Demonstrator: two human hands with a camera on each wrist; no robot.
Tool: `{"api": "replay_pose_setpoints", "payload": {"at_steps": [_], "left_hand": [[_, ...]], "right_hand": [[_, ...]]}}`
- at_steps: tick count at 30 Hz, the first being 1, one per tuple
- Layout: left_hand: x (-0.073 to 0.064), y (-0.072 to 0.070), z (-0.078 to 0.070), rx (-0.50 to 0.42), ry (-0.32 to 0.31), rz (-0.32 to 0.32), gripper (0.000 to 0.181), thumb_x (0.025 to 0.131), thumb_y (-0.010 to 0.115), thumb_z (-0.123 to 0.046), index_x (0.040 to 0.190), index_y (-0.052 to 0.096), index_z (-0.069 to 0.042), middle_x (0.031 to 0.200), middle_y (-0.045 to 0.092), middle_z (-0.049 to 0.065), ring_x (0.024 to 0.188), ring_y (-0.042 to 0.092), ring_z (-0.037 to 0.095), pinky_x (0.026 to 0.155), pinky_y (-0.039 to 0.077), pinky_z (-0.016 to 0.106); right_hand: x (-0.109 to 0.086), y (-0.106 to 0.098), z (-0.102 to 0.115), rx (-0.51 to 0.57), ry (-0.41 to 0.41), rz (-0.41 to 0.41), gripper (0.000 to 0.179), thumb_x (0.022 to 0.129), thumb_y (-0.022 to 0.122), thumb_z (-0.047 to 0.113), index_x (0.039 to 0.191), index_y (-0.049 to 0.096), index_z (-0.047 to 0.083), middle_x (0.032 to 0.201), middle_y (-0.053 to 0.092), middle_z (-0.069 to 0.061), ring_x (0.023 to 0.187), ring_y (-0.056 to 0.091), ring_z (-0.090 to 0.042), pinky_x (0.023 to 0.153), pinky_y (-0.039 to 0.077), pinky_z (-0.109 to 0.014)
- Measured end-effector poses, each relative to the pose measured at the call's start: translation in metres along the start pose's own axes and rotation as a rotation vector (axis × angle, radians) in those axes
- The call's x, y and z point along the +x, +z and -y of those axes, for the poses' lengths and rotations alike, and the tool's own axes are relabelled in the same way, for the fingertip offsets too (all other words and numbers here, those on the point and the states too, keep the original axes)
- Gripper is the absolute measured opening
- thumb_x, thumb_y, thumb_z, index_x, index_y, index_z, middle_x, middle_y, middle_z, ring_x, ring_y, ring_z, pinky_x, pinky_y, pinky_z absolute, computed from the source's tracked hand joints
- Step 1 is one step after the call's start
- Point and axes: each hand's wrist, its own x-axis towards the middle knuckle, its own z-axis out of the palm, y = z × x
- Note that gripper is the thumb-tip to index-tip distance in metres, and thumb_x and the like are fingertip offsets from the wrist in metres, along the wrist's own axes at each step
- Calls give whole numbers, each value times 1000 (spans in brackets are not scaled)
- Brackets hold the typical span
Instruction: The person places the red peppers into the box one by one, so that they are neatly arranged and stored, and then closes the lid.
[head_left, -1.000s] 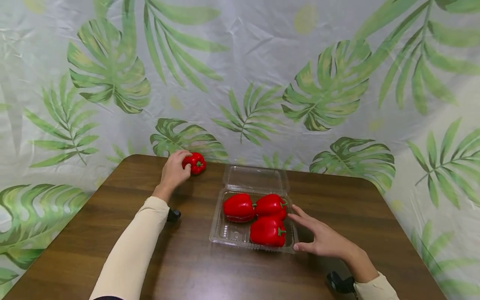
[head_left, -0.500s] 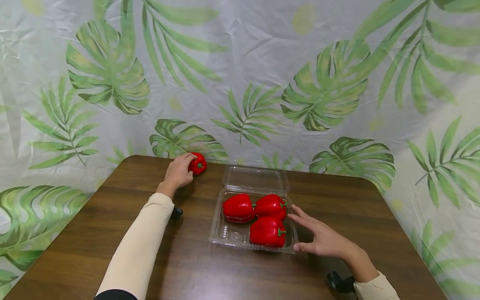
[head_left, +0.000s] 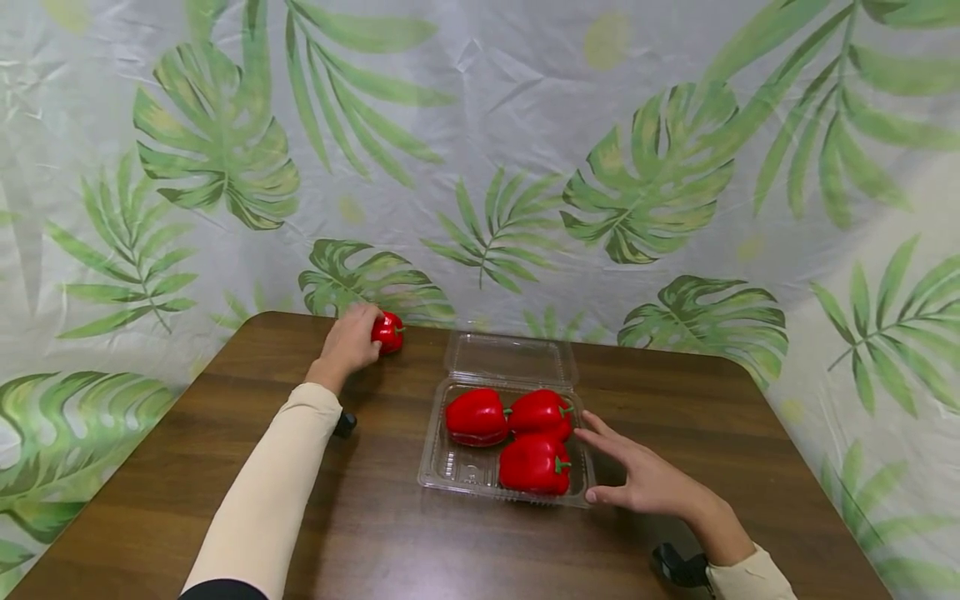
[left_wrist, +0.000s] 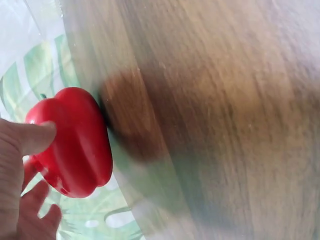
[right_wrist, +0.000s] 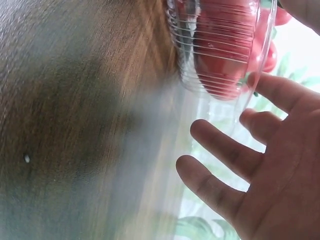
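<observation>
My left hand grips a red bell pepper near the table's back edge, its green stem pointing right. In the left wrist view the thumb lies across the pepper's side, with fingers curled beneath. At mid-table stands a clear plastic clamshell container, its lid folded back. Inside are three red bell peppers: one at back left, one at back right and one at front right. My right hand has its fingers spread, fingertips right at the container's right rim.
The brown wooden table has rounded back corners. Behind it hangs a pale leaf-print sheet. The container's front left part holds no pepper. Dark wrist devices sit under both wrists.
The left hand first shifted slightly right, then back left, and the pepper in it has turned and moved a little left. The right hand and container have stayed put.
</observation>
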Motion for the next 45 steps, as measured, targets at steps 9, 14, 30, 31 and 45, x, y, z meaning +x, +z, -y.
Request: {"api": "replay_pose_setpoints", "payload": {"at_steps": [9,14,30,31,45], "left_hand": [[-6,-1,2,-10,26,43,48,91,66,-12,136,50,-10,142,45,25,121,55,50,103,47,62],[-7,0,2,11,-8,22,51,90,69,-15,137,49,-14,144,44,22,119,54,49,96,50,64],[-8,12,-2,-41,-113,23,55,95,59,-21,147,41,-18,148,42,21,125,50,47,97,49,65],[-9,11,-2,-48,-116,24,55,95,59,-20,147,42,-17,148,42,21,125,49,47,98,48,64],[-18,0,-9,-123,-66,55,53,94,64,-17,144,48,-15,148,45,18,128,47,45,103,45,63]], "right_hand": [[1,0,1,11,-5,2,80,87,71,45,151,40,10,163,22,-24,140,38,-52,100,42,-71],[2,-2,2,21,-6,3,79,87,71,44,152,40,10,164,21,-24,141,38,-52,100,41,-71],[1,-2,-2,-8,21,-3,80,87,71,47,152,40,15,164,21,-21,141,39,-50,101,42,-69],[1,-2,-2,-5,19,0,80,87,71,47,152,40,14,164,21,-22,141,38,-51,101,42,-70],[0,0,0,-3,18,11,80,87,71,48,152,41,12,164,21,-23,140,39,-51,100,43,-70]]}}
